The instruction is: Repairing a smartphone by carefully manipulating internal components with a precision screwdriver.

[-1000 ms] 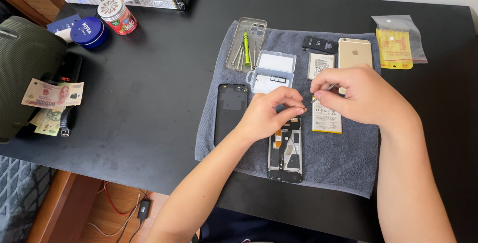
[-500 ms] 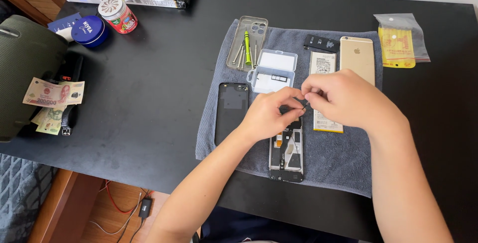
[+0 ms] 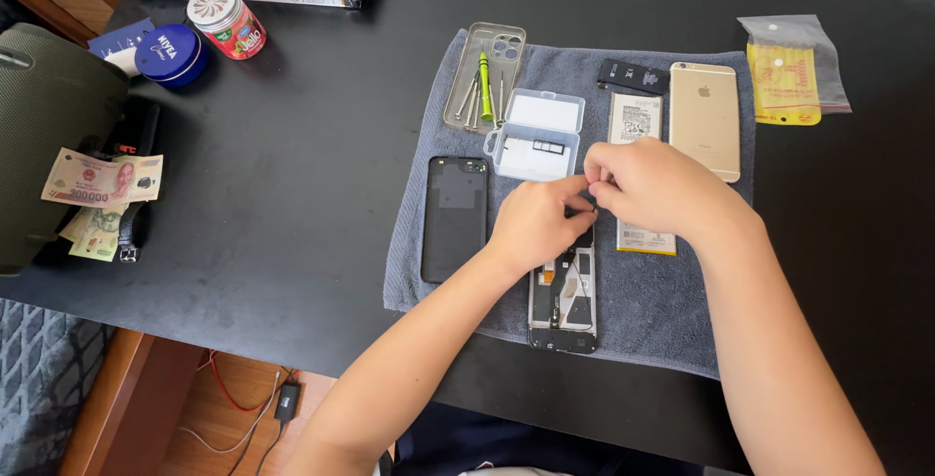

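An opened phone frame [image 3: 563,299] lies on the near middle of a grey towel [image 3: 672,320], its top end hidden under both hands. The left hand [image 3: 534,225] and right hand [image 3: 651,184] meet over it, fingertips pinched together; what they grip cannot be told. Left of the frame lies a black back cover [image 3: 455,215]; beyond it, an open clear parts box [image 3: 539,135]; right, a flat battery [image 3: 640,125] and a gold phone [image 3: 705,118].

Towel [image 3: 672,291]: grey cloth, soft nap. Table [image 3: 292,193]: matt black, faintly scuffed. Opened phone [image 3: 563,291]: bare metal frame. Back cover [image 3: 454,218]: glossy black plastic. Gold phone [image 3: 705,118]: smooth satin metal. Small box [image 3: 539,135]: clear plastic. Banknotes [image 3: 97,189]: paper.
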